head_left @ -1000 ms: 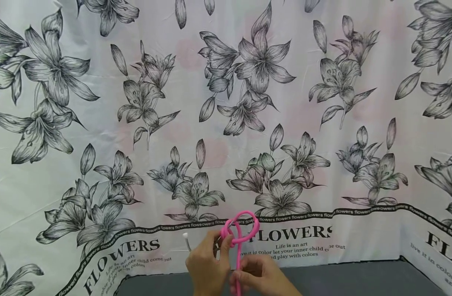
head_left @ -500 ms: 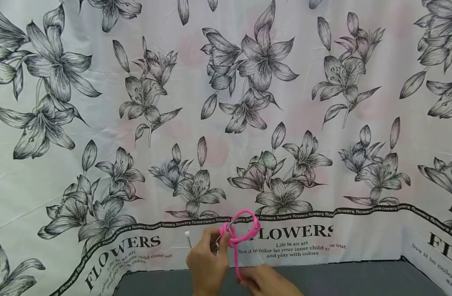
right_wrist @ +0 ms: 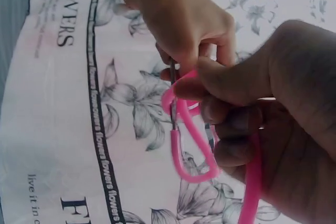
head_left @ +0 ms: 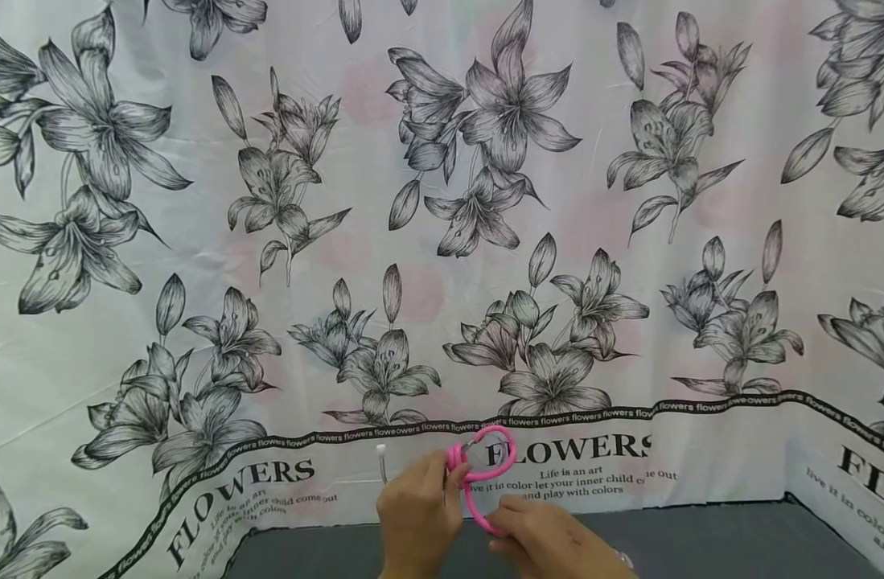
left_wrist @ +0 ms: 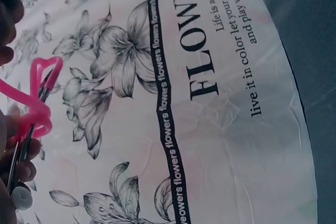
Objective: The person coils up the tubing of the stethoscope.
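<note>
In the head view my left hand (head_left: 420,511) pinches a smooth pink cord (head_left: 513,460) where it is wound into a small coil, with a loop standing out to the right. Thin metal (left_wrist: 21,163) shows at the left fingers and through the coil; whether it is one rod or two I cannot tell. A white knob (head_left: 381,452) caps its end, left of the hand. My right hand (head_left: 539,535) pinches the cord's hanging length, below and right of the coil. In the right wrist view the metal (right_wrist: 174,109) meets the pink loop; fingers partly hide the coil.
A white cloth (head_left: 717,458) printed with grey lilies and lettering stands behind the hands, with a black printed band (head_left: 326,437) across it. Below lies a dark grey surface (head_left: 318,555).
My right hand first slid down the cord, then moved right and slightly up, bending the hanging length rightward. My left hand has shifted slightly right with the coil, metal and knob.
</note>
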A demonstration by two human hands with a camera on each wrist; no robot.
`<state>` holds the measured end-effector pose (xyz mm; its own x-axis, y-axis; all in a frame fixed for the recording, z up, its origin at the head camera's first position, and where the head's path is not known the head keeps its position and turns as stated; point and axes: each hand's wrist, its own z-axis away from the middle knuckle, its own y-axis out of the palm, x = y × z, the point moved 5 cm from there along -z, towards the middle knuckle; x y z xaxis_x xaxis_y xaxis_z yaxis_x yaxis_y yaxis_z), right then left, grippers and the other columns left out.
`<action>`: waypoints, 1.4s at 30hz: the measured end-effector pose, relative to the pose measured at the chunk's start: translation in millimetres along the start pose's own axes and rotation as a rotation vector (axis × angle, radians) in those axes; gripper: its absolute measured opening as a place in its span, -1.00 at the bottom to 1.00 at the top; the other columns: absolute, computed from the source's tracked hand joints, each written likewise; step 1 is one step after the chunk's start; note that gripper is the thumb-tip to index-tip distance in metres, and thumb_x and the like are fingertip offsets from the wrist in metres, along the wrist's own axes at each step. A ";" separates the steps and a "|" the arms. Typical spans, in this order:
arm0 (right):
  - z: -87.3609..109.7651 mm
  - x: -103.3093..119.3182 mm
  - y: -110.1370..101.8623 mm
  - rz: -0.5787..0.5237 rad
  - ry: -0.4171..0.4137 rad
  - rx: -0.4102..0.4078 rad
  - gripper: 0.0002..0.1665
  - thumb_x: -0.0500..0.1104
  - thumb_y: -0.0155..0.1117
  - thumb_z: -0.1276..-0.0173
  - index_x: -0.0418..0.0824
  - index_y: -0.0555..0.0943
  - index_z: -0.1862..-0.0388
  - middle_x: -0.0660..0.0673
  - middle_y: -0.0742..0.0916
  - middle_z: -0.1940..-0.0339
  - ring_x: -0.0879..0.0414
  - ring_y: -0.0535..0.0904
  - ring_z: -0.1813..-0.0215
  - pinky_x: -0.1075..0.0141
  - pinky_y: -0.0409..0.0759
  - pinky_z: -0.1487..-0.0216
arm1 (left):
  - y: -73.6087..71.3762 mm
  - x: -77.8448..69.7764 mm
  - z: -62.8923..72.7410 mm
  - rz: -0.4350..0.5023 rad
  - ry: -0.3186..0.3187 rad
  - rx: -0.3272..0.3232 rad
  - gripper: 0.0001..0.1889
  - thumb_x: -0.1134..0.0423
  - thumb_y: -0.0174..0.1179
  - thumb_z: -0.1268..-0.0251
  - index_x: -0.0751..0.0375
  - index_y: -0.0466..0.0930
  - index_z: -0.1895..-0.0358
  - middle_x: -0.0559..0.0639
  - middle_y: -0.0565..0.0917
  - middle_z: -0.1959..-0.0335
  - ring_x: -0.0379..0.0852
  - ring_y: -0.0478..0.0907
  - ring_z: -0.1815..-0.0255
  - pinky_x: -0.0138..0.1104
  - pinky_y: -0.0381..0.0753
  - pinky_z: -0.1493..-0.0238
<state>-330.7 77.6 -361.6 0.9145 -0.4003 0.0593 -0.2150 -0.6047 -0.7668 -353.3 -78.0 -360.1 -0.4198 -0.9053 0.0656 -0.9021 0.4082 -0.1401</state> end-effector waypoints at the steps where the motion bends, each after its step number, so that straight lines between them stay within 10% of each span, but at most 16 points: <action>1: 1.0 0.8 -4.2 0.048 -0.002 -0.057 -0.89 -0.31 0.44 -0.34 -0.13 0.68 0.30 0.14 0.52 0.44 0.52 0.29 0.36 0.69 0.34 0.37 | 0.8 -3.0 -0.3 0.004 0.032 0.006 -0.50 -0.13 -0.03 -0.66 0.06 0.55 0.48 -0.19 0.46 0.68 -0.28 0.32 0.73 -0.47 0.19 0.68; 7: 4.6 -0.6 -24.8 0.275 0.056 -0.440 -0.78 -0.11 0.19 -0.55 -0.12 0.70 0.29 0.13 0.49 0.33 0.42 0.31 0.29 0.70 0.33 0.28 | 3.7 -19.6 0.5 0.077 0.156 0.070 -0.45 -0.14 -0.17 -0.70 0.00 0.53 0.52 -0.24 0.44 0.67 -0.39 0.12 0.71 -0.59 0.03 0.64; 12: 5.9 -6.0 -31.1 0.359 0.071 -0.577 -0.50 0.04 -0.03 -0.67 -0.15 0.69 0.37 0.02 0.54 0.26 0.27 0.40 0.21 0.61 0.38 0.23 | 5.0 -26.5 2.1 0.158 0.201 0.100 -0.61 -0.05 0.12 -0.58 -0.03 0.57 0.50 -0.25 0.53 0.62 -0.39 0.14 0.70 -0.61 0.05 0.63; 16: 6.4 -6.8 -31.9 0.394 0.073 -0.579 -0.93 -0.22 0.37 -0.33 -0.15 0.70 0.37 -0.03 0.64 0.15 0.08 0.53 0.03 0.45 0.51 0.00 | 7.8 -26.4 3.9 0.175 0.193 0.148 -0.79 0.03 0.38 -0.30 -0.04 0.63 0.46 -0.26 0.61 0.55 -0.38 0.25 0.70 -0.61 0.16 0.62; 18: 6.4 -6.9 -31.4 0.392 0.095 -0.561 -0.85 -0.34 0.45 -0.09 -0.13 0.70 0.37 -0.01 0.68 0.15 0.10 0.54 0.02 0.45 0.52 -0.04 | 9.0 -26.2 4.4 0.179 0.193 0.164 -0.81 0.06 0.42 -0.23 -0.05 0.63 0.46 -0.27 0.60 0.55 -0.40 0.21 0.68 -0.63 0.12 0.61; 35: 7.7 -11.8 -32.3 0.455 0.182 -0.583 -0.68 -0.44 0.61 0.06 -0.12 0.69 0.42 0.12 0.67 0.41 0.25 0.46 0.29 0.51 0.48 0.23 | 6.2 -32.9 2.8 0.242 0.315 0.153 -0.69 -0.08 0.25 -0.46 -0.10 0.56 0.48 -0.32 0.62 0.53 -0.43 0.36 0.65 -0.66 0.18 0.57; 42: 9.5 -14.4 -33.0 0.408 0.267 -0.550 -0.67 -0.43 0.64 0.07 -0.10 0.70 0.43 0.13 0.68 0.43 0.34 0.45 0.31 0.53 0.51 0.28 | 7.8 -35.6 2.3 0.224 0.313 0.232 -0.49 -0.40 0.41 -0.09 -0.13 0.44 0.52 -0.35 0.46 0.60 -0.48 0.06 0.62 -0.66 -0.10 0.50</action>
<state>-333.5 109.9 -343.2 0.6252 -0.7792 0.0455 -0.7257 -0.6018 -0.3335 -345.2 -42.8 -365.8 -0.6446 -0.7034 0.2995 -0.7541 0.5206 -0.4003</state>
